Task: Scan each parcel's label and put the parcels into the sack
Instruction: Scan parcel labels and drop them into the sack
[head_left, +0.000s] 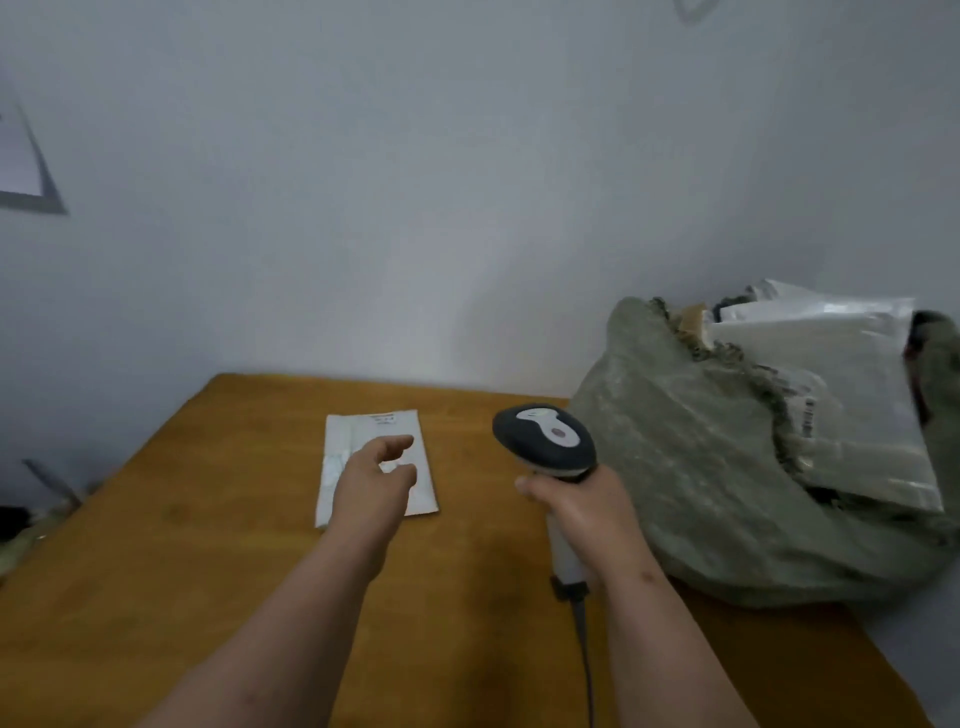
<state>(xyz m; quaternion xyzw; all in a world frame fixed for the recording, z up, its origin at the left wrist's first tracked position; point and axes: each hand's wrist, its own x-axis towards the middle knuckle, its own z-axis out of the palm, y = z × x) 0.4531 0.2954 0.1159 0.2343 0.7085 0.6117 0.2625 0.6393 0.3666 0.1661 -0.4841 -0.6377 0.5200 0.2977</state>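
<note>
Just below the middle of the frame a flat white parcel lies on the wooden table, its printed label at the far edge and facing up, probably so that it can be read without turning the packet. It looks like a thin, soft plastic mailer, slightly creased along its left side. The left hand is over the parcel with the fingers loosely spread and gripping nothing; whether the fingertips touch the plastic cannot be told. It seems placed to steady or lift the packet. To the right, the right hand is wrapped around the pale handle of a barcode scanner, whose rounded dark head points away from the person and sits beside the parcel rather than over it; a cable trails down toward the bottom edge. At the right of the frame a grey-green woven sack slumps on the table, its frayed mouth gaping, with several glossy white and silvery parcels already inside, so the job looks well advanced. The table is smooth orange-brown wood against a plain pale wall.
</note>
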